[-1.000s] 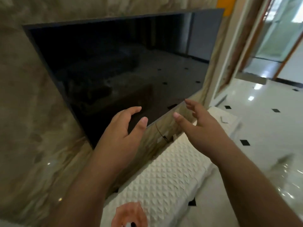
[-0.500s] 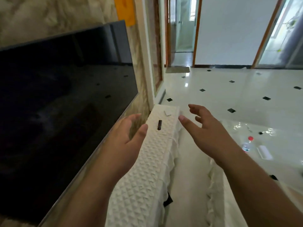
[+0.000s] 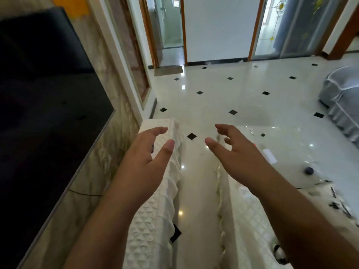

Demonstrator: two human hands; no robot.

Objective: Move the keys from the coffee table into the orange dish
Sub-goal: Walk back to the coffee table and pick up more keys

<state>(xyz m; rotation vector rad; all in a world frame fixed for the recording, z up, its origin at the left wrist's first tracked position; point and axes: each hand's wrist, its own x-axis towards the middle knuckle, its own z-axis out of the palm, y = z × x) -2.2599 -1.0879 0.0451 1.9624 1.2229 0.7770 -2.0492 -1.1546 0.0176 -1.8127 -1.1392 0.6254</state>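
Note:
My left hand (image 3: 143,164) and my right hand (image 3: 239,156) are raised in front of me, fingers spread and curled, holding nothing. The left hand hovers over the white quilted cover of the TV cabinet (image 3: 155,220). The right hand hovers over the near left corner of the glossy coffee table (image 3: 291,144), which has a white lace skirt. Small dark items (image 3: 339,205) lie near the table's right side, too blurred to tell whether they are the keys. No orange dish is in view.
A black TV (image 3: 38,113) fills the left wall. A narrow strip of tiled floor (image 3: 196,191) runs between cabinet and coffee table. A dark round object (image 3: 309,170) and a white flat item (image 3: 269,155) lie on the table. A grey covered sofa (image 3: 342,105) stands far right.
The view has swung right from the TV to the open room and coffee table. The orange dish at the bottom edge has left the view. Both hands kept their open pose.

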